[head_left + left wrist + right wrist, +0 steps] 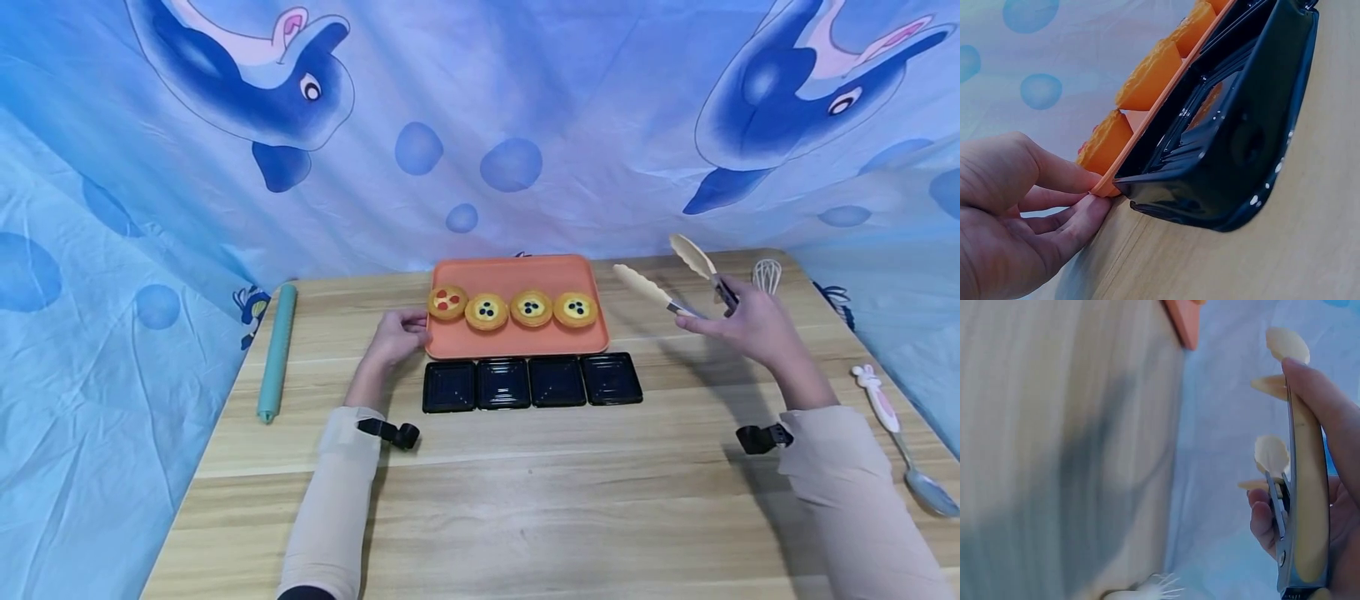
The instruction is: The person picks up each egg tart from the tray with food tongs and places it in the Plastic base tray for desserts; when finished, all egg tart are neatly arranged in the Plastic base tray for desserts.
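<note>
An orange tray [517, 342] holds a row of egg tarts. The leftmost tart [447, 302] has red pieces on top; three others, such as the middle tart [531, 307], carry dark dots like blueberries. My left hand [397, 335] pinches the tray's left edge near its front corner, thumb above and fingers against the side in the left wrist view. On the right, my right hand [742, 321] grips tongs [1307, 487] with pale scalloped tips, raised over the table with their arms spread and nothing between them. Several black square dishes [503, 384] line the tray's front edge.
A teal rolling pin [277, 354] lies at the left of the wooden table [525, 500]. Behind my right hand is a whisk [767, 275]. A spoon with a rabbit handle [881, 408] lies along the right edge. Blue dolphin-printed cloth [465, 100] hangs behind.
</note>
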{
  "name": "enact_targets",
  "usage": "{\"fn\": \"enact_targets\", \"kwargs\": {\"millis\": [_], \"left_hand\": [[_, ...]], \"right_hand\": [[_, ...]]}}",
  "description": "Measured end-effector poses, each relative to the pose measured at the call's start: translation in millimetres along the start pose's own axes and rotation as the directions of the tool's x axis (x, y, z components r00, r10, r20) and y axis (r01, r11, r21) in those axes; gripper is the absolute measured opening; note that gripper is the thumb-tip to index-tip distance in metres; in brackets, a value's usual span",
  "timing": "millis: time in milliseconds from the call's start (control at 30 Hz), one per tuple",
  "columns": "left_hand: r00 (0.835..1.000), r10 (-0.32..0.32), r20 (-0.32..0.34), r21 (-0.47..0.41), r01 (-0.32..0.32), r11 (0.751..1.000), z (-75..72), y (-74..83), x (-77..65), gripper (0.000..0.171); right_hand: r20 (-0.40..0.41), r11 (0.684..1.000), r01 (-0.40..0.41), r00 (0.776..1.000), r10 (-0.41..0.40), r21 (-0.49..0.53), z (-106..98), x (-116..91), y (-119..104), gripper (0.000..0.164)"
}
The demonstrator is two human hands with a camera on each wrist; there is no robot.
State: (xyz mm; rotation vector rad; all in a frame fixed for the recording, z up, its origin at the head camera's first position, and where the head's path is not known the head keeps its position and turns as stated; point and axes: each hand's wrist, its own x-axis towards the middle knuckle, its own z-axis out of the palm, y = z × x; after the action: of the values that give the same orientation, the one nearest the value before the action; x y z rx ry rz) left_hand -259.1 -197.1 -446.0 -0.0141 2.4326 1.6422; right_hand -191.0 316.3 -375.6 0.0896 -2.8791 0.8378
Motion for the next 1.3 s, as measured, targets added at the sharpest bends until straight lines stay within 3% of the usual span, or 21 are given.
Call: {"fn": "enact_targets", "kwargs": {"millis": [233,467,600,733,1300], "left_hand": [[1.0,0.009,0.007,0.004,-0.009,1.0,-0.9,-2.3,-0.9,0.052],[1.0,0.002,-0.002,0.005,-0.002,1.0,0.4,1.0,-2.6,0.053],[1.0,-0.007,-0.009,-0.023,0.007,1.0,1.3,2.2,-1.0,0.054],[1.0,-0.012,-0.007,-0.032,0.011,0.999,1.4,1.8,0.3,0.054],[1.0,0.004,-0.006,-0.053,-0.004,0.999,0.6,-2.3,2.0,0.053]], "right_hand": [[-0.017,0.991,0.132,0.991,-0.132,-0.028,3,3,-20,0.064],[0.147,0.979,0.197,0.971,-0.188,-0.051,13,13,-30,0.098],[0.233,0.979,0.203,0.954,-0.19,-0.032,21,20,-32,0.096],[0.269,0.975,0.215,0.944,-0.191,-0.06,27,25,-32,0.094],[0.279,0.953,0.268,0.934,-0.222,-0.138,41,24,-37,0.075]]}}
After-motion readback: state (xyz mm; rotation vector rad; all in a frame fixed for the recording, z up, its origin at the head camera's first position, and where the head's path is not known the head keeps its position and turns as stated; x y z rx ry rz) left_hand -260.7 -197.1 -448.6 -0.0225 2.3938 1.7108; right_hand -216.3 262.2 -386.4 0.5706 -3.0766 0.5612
